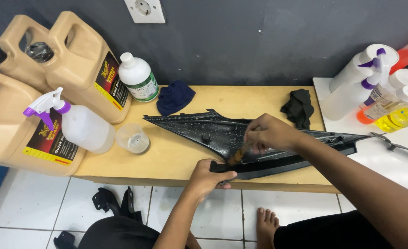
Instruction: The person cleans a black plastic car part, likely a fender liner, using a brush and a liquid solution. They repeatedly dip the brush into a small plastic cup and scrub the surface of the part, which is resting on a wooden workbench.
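Down low, my left hand (207,176) pinches the near edge of the long black plastic panel (213,133) and holds it on the wooden bench (167,157). My right hand (268,133) is closed around a small brush (237,155). Its tip touches the wet, spotty panel just beside my left hand. I see a clear cup (132,138) near the panel's pointy end. Behind it lie a blue cloth (174,97) and a black cloth (298,107).

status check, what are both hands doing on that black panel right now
Left hand clamps near edge of black plastic panel. Right hand holds small brush on its soapy face. Plastic cup stands just off the panel's tip.
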